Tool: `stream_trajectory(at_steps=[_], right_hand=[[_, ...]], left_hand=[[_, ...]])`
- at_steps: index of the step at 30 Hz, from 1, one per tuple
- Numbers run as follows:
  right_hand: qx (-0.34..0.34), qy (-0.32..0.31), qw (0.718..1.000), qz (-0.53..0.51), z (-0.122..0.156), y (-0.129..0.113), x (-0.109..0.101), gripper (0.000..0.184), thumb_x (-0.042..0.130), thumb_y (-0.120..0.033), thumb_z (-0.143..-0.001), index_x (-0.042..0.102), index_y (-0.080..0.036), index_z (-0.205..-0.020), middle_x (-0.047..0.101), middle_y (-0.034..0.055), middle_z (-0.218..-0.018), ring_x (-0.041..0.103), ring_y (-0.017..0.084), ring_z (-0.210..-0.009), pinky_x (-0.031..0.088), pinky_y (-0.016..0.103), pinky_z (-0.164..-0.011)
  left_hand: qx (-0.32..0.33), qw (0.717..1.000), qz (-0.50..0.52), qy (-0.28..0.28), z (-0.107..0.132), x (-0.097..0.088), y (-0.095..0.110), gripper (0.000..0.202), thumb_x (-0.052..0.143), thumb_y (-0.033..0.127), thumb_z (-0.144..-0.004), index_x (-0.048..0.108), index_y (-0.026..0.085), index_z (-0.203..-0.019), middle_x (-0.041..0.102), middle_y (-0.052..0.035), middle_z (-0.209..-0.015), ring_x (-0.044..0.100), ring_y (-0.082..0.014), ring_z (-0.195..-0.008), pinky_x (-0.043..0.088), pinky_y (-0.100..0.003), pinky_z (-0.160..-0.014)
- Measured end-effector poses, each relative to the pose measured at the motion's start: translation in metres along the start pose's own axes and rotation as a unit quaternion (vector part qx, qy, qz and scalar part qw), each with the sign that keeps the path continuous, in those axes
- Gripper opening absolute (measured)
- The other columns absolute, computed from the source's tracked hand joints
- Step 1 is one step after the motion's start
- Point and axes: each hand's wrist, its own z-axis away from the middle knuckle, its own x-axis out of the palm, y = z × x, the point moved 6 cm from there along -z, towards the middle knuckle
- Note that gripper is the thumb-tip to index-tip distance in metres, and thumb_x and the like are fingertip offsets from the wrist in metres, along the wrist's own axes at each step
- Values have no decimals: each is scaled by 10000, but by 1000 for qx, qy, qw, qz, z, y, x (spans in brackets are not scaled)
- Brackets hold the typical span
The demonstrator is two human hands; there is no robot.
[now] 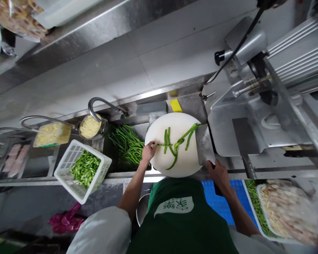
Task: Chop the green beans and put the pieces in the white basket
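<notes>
A round white cutting board point(159, 160) lies in front of me with several long green chili peppers point(176, 143) scattered across it. At the board's left edge my left hand point(148, 151) is closed, its fingertips pinching the end of one green pepper point(161, 144). My right hand point(217, 174) grips the handle of a cleaver point(204, 144). Its broad blade covers the board's right edge and touches or overlaps the tips of some peppers there; contact cannot be made out. To the left, a heap of whole green peppers point(128, 144) fills a sink basin.
A white basket point(103, 165) of cut peppers stands left on the counter edge. Behind it are curved faucets point(95, 100) and a bowl of pale slices point(90, 127). A metal slicing machine point(243, 123) stands right. A yellow sponge-like block point(176, 105) lies behind the board.
</notes>
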Motion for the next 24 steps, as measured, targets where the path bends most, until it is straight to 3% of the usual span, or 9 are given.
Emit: stream_trajectory(at_steps=[2, 5, 8, 10, 15, 18, 21, 24], right_hand=[[2, 0, 1000, -7, -1, 1, 1, 422, 423, -441, -1043, 669, -104, -1101, 722, 161, -871, 678, 273, -821, 391, 316, -679], [-3, -2, 1000, -12, -1, 0, 0, 430, 414, -449, -1041, 668, -108, -1102, 720, 163, -871, 676, 277, -814, 395, 321, -678], [-3, -4, 1000, -13, 0, -2, -2, 427, 407, -448, -1042, 662, -113, -1112, 716, 152, -866, 672, 271, -801, 386, 317, -665], [3, -7, 1000, -14, 2, -3, -3, 407, 415, -434, -1042, 658, -115, -1111, 716, 144, -867, 671, 263, -794, 378, 311, -661], [23, -22, 999, -17, 2, -5, -5, 371, 427, -423, -1045, 649, -131, -1098, 726, 139, -880, 682, 257, -815, 363, 303, -666], [36, -34, 999, -16, 1, -5, -6, 377, 428, -434, -1047, 649, -132, -1096, 736, 151, -907, 691, 260, -834, 365, 301, -669], [40, -41, 998, -10, -1, -6, -7, 395, 429, -442, -1047, 648, -121, -1116, 740, 161, -911, 695, 265, -829, 366, 302, -664], [37, -37, 999, -11, -2, -5, -6, 392, 442, -437, -1043, 651, -117, -1130, 742, 162, -909, 697, 263, -825, 368, 299, -664]], left_hand=[[-13, 998, -66, -14, -2, 5, -3, 232, 631, 372, -948, 734, 198, -1061, 681, -58, -729, 687, -242, -762, 480, -308, -758], [-5, 996, -92, 7, -14, 14, 9, 203, 608, 285, -959, 708, 185, -1105, 732, -74, -866, 694, -209, -816, 473, -280, -768], [38, 997, -62, -26, -29, 30, 32, 464, 635, 174, -911, 581, 199, -1371, 723, -37, -866, 676, -183, -780, 481, -269, -759], [91, 993, -27, -62, -32, 41, 50, 561, 630, 137, -902, 512, 189, -1447, 703, -24, -855, 650, -171, -726, 494, -273, -742], [227, 974, -3, -7, -8, 52, 92, 252, 568, 300, -993, 691, 174, -1174, 672, -103, -1020, 652, -211, -905, 538, -350, -881], [302, 946, -41, -115, 17, 77, 114, 220, 693, 358, -928, 725, 188, -1064, 674, -121, -1050, 641, -276, -1033, 543, -413, -930], [295, 940, -8, -171, 32, 83, 125, 118, 693, 276, -926, 706, 190, -1006, 683, -117, -1032, 642, -283, -1026, 532, -448, -939], [247, 941, 129, -191, 34, 66, 131, 151, 682, 325, -941, 641, 191, -994, 654, -61, -924, 628, -199, -826, 534, -360, -800]])
